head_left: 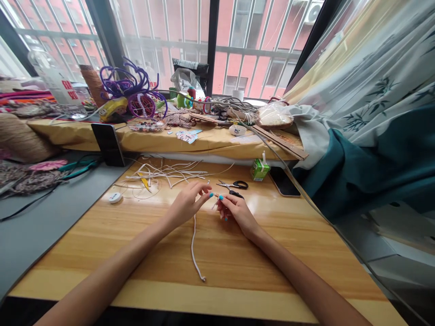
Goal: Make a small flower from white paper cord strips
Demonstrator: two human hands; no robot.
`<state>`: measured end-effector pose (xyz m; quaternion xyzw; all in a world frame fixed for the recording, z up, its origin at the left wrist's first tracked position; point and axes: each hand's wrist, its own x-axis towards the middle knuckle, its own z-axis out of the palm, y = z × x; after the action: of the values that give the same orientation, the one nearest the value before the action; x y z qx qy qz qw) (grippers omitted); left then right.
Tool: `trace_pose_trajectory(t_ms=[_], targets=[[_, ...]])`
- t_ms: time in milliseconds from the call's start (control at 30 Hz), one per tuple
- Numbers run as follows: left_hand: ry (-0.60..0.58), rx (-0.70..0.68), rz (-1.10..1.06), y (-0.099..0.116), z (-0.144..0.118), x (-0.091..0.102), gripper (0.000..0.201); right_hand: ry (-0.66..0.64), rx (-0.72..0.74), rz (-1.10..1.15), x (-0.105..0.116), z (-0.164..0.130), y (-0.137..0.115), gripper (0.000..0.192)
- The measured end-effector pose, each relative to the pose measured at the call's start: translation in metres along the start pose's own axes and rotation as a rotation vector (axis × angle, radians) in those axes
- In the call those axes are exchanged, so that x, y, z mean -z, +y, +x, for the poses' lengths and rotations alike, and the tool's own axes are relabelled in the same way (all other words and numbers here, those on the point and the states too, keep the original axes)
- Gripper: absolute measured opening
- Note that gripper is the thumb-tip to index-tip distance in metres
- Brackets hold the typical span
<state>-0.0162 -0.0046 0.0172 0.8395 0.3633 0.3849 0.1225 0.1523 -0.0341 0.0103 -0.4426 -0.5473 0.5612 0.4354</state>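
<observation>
A white cord (193,246) with a small knot at its end trails from beneath my left hand (190,199) down over the wooden table. My left hand is closed in a pinch at the cord's upper part, which the fingers mostly hide. Just to its right, my right hand (238,213) is also pinched shut, thumb and fingers meeting the same piece. A small tan bit shows between the two thumbs, too small to name. Black-handled scissors (239,184) lie just beyond my right hand, with a second dark handle (236,194) beside them.
Loose white cords (170,174) lie at the table's back, near a yellow tool (144,181) and a round white case (115,198). A green carton (260,169) and a phone (284,182) sit at back right. Another phone (108,145) stands upright against the cluttered ledge (210,144).
</observation>
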Motion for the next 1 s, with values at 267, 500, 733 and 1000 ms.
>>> trace_pose_trajectory(t_ms=[267,500,733,1000], targets=[[-0.052,0.211,-0.248,0.001,0.000,-0.003,0.014,0.062,0.079,-0.207,0.001,-0.001,0.002,0.024],[-0.095,0.384,-0.402,0.003,0.000,-0.006,0.019,0.037,0.151,-0.287,0.001,-0.002,0.003,0.025],[-0.151,0.577,-0.813,0.002,-0.002,-0.012,0.022,0.034,0.187,-0.303,0.003,-0.003,0.003,0.026],[-0.173,0.735,-1.052,-0.002,-0.001,-0.015,0.022,0.102,0.236,-0.370,0.006,-0.001,0.004,0.022]])
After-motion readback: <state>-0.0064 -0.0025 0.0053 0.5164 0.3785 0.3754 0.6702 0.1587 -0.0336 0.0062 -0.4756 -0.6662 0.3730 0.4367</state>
